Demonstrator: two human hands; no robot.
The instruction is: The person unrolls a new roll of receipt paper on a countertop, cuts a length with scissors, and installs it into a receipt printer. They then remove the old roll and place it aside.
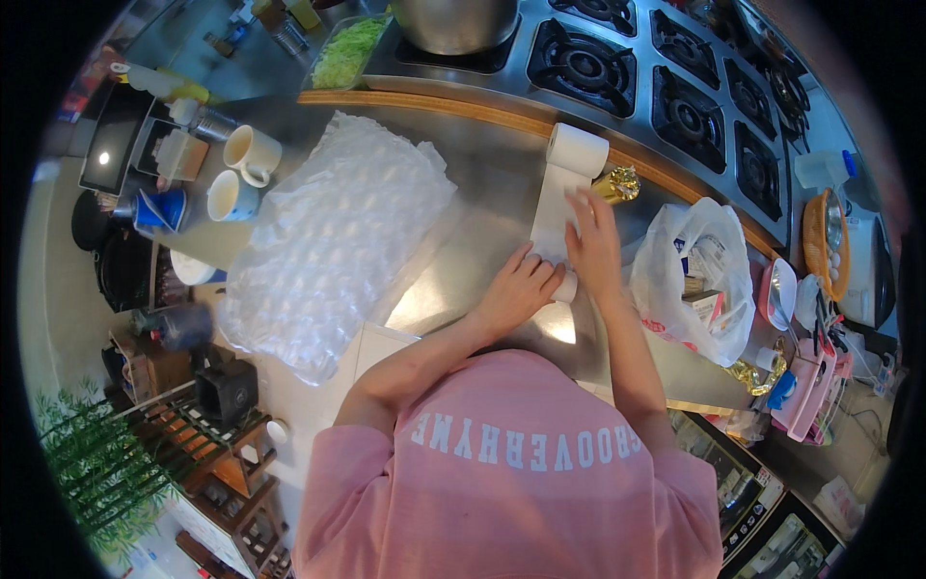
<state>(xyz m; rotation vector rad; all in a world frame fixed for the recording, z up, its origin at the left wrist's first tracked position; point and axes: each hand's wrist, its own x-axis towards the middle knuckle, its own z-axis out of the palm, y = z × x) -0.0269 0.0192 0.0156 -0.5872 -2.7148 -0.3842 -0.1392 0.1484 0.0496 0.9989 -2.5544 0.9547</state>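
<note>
A white paper roll (pixel 579 150) lies at the back of the steel counter, and its unrolled strip (pixel 553 210) runs toward me. At the near end the strip meets a smaller white roll (pixel 566 287). My left hand (pixel 522 284) rests on this smaller roll, its fingers bent over the roll's left part. Just above the strip's right edge is my right hand (pixel 593 235), fingers spread and slightly blurred; whether its fingertips touch the paper is unclear. A crumpled gold foil-wrapped item (pixel 617 185) lies beside the large roll.
Bubble wrap (pixel 347 231) covers the counter's left part, near two mugs (pixel 252 150). A filled plastic bag (pixel 694 282) stands at the right. Behind a wooden edge strip (pixel 434 106) are gas burners (pixel 584 65), a large steel pot (pixel 457 22) and a tray of shredded greens (pixel 350 51).
</note>
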